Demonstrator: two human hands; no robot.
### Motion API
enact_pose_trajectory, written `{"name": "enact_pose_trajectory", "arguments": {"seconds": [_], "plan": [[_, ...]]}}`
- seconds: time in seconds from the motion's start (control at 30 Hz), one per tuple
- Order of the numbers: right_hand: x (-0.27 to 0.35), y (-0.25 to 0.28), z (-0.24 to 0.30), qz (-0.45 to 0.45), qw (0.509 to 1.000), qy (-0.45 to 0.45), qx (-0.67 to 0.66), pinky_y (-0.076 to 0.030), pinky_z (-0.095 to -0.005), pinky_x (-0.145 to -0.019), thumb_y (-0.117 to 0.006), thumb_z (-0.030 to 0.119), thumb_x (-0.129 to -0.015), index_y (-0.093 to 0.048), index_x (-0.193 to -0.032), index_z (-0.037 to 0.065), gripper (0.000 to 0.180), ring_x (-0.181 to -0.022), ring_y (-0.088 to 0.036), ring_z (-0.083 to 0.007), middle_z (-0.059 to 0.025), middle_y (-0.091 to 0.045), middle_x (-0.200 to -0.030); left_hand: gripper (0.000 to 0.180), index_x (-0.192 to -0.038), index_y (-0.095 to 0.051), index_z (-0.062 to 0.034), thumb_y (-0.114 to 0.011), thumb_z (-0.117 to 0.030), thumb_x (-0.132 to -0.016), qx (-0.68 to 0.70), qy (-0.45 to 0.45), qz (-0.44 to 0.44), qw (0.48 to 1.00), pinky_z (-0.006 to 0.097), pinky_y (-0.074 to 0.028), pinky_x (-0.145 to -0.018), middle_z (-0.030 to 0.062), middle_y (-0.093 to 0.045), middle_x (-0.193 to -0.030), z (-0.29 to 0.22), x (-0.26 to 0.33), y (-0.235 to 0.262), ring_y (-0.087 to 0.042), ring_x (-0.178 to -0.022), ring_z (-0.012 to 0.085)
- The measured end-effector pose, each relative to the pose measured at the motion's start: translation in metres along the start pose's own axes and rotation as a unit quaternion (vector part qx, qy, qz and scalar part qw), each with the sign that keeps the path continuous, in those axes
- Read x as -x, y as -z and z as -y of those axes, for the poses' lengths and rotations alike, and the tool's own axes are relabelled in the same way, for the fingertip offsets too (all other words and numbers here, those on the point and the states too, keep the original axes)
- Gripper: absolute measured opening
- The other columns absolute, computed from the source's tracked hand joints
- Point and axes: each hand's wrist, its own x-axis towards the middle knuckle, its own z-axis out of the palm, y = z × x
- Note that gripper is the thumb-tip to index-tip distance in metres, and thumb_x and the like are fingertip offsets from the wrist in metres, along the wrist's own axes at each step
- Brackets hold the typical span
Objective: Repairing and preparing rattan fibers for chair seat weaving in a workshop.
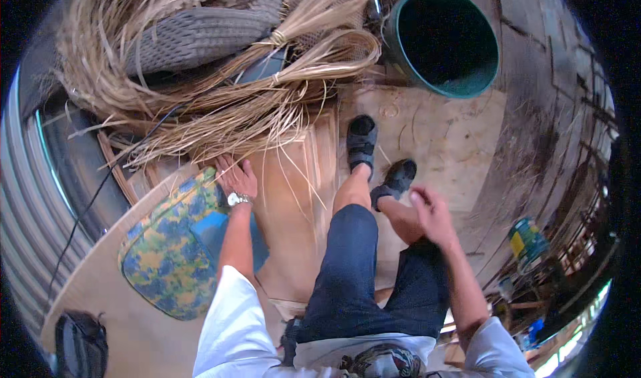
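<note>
My left hand (pixel 236 179), with a silver watch on its wrist, reaches forward with its fingers stretched out. Its fingertips meet the lower edge of a large heap of dry, straw-coloured fibre strands (pixel 267 121), close to the corner of a camouflage-patterned cushion or bag (pixel 170 264). Whether it presses on the strands or the surface below cannot be made out. Two tied bundles of the strands (pixel 327 61) lie at the far side. Over my right knee hangs my right hand (pixel 433 216), slightly blurred, its fingers loosely bent with nothing seen in them.
A deep green bucket (pixel 398 44) stands ahead on the right. Grey woven material (pixel 200 37) is piled far left, and a dark cable (pixel 87 208) runs down beside corrugated metal (pixel 27 244). A black bag (pixel 81 344) lies near left; a green-and-yellow can (pixel 527 241) is at right.
</note>
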Motion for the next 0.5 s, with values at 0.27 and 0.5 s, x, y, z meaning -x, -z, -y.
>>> {"name": "enact_pose_trajectory", "arguments": {"seconds": [0.27,0.5], "plan": [[-0.069,0.033,0.017,-0.166,0.980,0.078,-0.077,-0.050,-0.0274,-0.085,-0.058,0.015,-0.100,-0.062,-0.117,0.001,0.022,-0.091,-0.062,-0.0125,-0.0038,-0.067,-0.099,0.069,-0.150,-0.029,0.0032,-0.044,-0.040,-0.098,0.159,-0.063,-0.172,0.970,0.061,-0.019,-0.115,0.0302,-0.025,-0.155,0.016,0.005,-0.052,-0.025,-0.142,0.0492],[-0.043,0.007,0.039,-0.204,0.961,0.131,-0.135,-0.051,-0.0281,-0.090,-0.056,0.017,-0.102,-0.060,-0.120,0.000,0.025,-0.099,-0.062,-0.0134,-0.0046,-0.065,-0.106,0.083,-0.150,-0.029,0.0027,-0.053,-0.051,-0.090,0.165,-0.041,-0.152,0.973,0.058,-0.016,-0.117,0.0290,-0.029,-0.153,0.025,0.001,-0.083,-0.024,-0.143,0.0459]]}}
